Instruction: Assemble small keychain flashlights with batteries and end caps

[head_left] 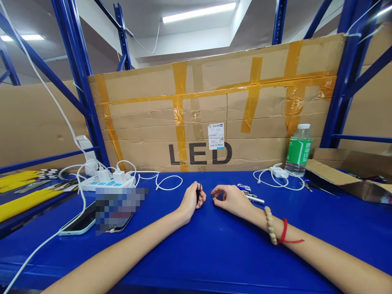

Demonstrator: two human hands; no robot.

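object (198, 193), small and black, sits in left hand (189, 201).

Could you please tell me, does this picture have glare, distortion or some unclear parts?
In the head view, the tube light glares nearly white and the tape shines; the blue posts lean outward, probably wide-angle distortion; a pixelated patch hides things beside the phone; the left hand looks fairly sharp, but its black item is too small to identify.
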